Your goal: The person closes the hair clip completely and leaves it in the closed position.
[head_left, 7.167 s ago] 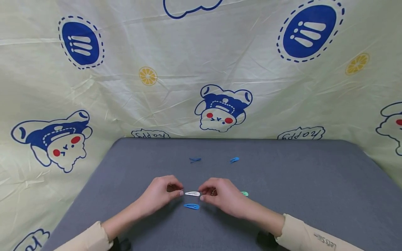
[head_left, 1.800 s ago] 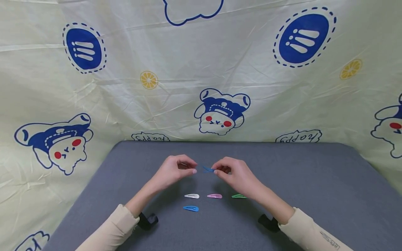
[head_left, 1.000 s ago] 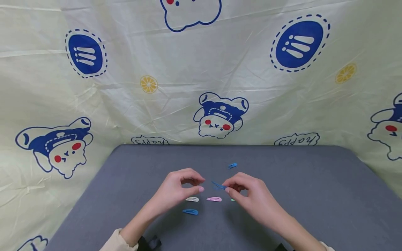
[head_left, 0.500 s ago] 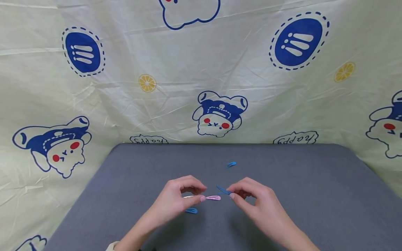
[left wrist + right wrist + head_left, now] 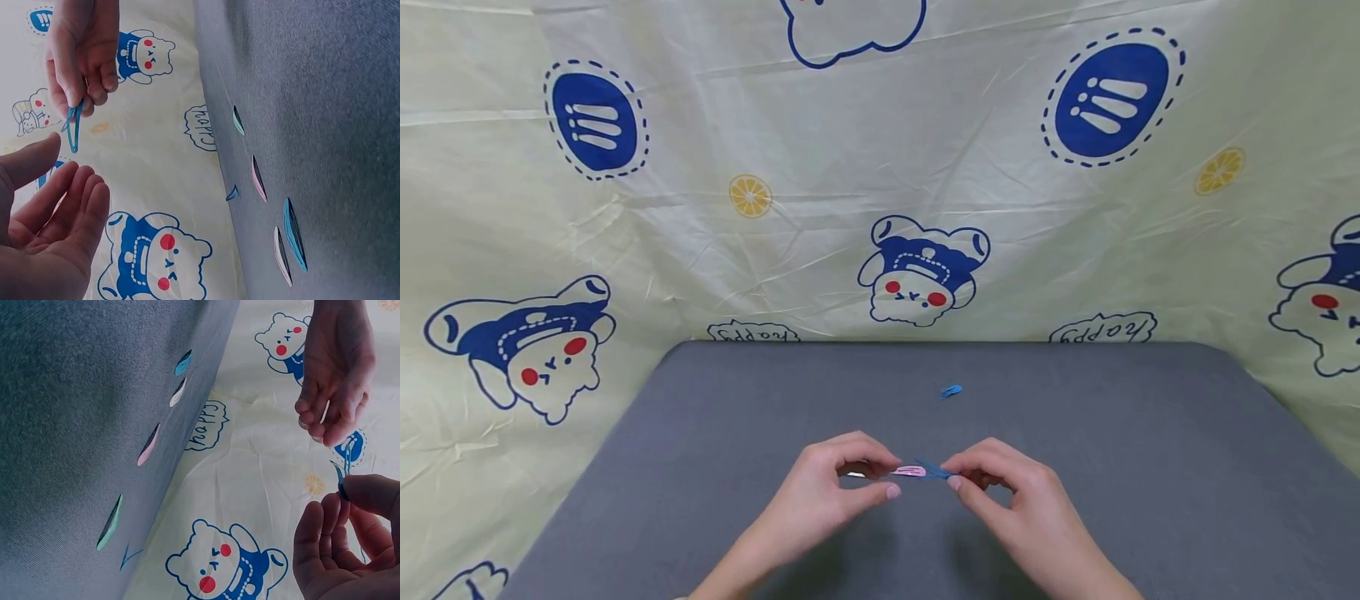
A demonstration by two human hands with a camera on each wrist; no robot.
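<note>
My right hand (image 5: 1018, 496) pinches a blue snap hair clip (image 5: 934, 471) between thumb and fingertips. The two arms of that clip (image 5: 75, 131) stand apart, pointing toward my left hand (image 5: 835, 483). With thumb and fingers spread and nothing between them, the left hand hovers just short of the clip's free end. Both hands are raised above the table, as the wrist views show. Beyond the held clip, a pink hair clip (image 5: 911, 472) lies on the table. A white hair clip (image 5: 856, 475) is mostly hidden behind the left fingers in the head view.
Farther back on the grey table (image 5: 737, 400) lies another blue hair clip (image 5: 951, 392), its arms spread. The wrist views also show a green clip (image 5: 110, 523) and a nearer blue clip (image 5: 295, 234). A printed curtain (image 5: 820, 250) hangs behind the table.
One of the two blue clips at the back has been picked up by the right hand and brought forward. Lately both hands moved nearer the viewer, and the left stays off the clip.
</note>
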